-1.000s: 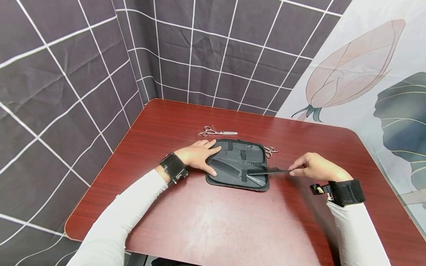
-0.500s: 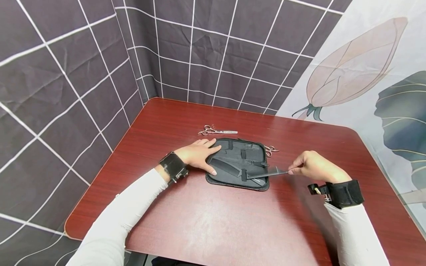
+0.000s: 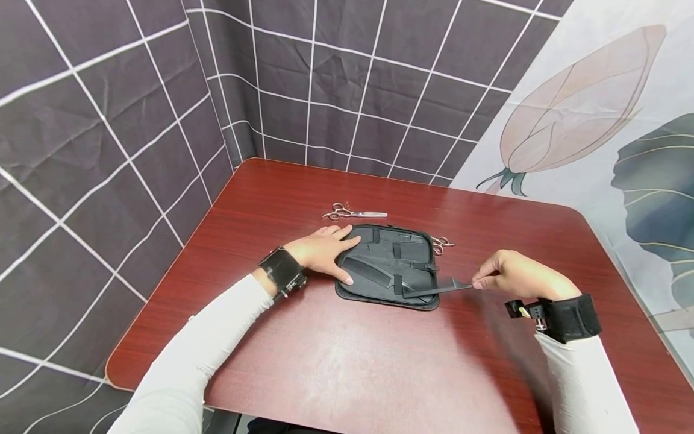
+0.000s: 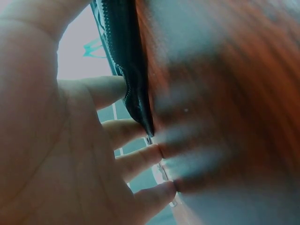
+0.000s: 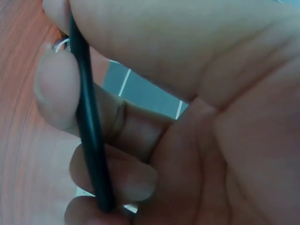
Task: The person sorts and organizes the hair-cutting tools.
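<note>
My left hand (image 3: 324, 253) rests with spread fingers on the left end of a black zippered case (image 3: 379, 240). In the left wrist view, the fingers (image 4: 105, 90) lie along the case's edge. With its thumb and fingertips, my right hand (image 3: 515, 274) pinches the right end of a long black comb (image 3: 434, 291). The comb's other end lies over the case near an elastic loop (image 3: 398, 284); whether it is under the loop I cannot tell. Edge-on, the comb (image 5: 89, 110) crosses the right wrist view. Another black comb-like piece (image 3: 365, 272) lies in the case.
Silver thinning scissors (image 3: 358, 214) lie behind the case on the red-brown table (image 3: 325, 361). Finger rings of a second pair of scissors (image 3: 441, 244) stick out past the case's back right corner. Grey gridded cloth (image 3: 336, 84) hangs behind the table and along its left.
The comb has swung towards the near edge of the case and now covers the pale-marked strip seen there earlier. My right hand has shifted only slightly. The left hand has stayed put.
</note>
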Tool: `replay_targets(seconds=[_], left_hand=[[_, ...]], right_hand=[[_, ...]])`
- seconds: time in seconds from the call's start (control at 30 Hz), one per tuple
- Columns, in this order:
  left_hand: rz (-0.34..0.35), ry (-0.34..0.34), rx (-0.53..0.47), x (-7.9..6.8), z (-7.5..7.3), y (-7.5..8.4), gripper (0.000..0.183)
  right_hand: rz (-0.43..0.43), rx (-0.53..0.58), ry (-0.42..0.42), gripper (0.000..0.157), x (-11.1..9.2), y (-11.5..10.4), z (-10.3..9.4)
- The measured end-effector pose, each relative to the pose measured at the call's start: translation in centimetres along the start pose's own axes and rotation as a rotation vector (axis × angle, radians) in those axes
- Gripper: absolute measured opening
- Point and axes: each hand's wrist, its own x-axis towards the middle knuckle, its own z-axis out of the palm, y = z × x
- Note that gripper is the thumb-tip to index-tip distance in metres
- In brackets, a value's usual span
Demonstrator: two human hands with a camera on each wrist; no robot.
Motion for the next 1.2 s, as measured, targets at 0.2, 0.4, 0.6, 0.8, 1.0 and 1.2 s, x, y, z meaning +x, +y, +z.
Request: replay_targets(seconds=[0.2,0.4,0.6,0.8,1.0,1.2], left_hand=[[-0.005,0.001,-0.009,-0.1,0.0,0.1,0.110],[-0.002,0.000,-0.016,-0.2,-0.2,0.3,0.109],[-0.008,0.004,-0.003,-0.1,0.0,0.1,0.110],[-0.003,0.005,-0.012,0.0,0.1,-0.1,0.110],[-0.009,0.007,0.002,0.0,0.1,-0.1,0.110],[-0.008,0.003,-0.008,0.0,0.0,0.1,0.110]], right_hand=[[0.027,-0.003,0.009,0.008,0.4,0.5,0.2],[-0.003,0.002,0.022,0.008,0.7,1.0,0.4],[-0.151,-0.007,0.094,0.009,1.4,1.7,0.7],[-0.309,-0.005,0.202,0.013,2.2,2.9,1.4],[-0.296,-0.027,0.231,0.011,2.9,3.4,1.7],[-0.396,-0.086,0.325,0.013,3.3,3.6,1.9]])
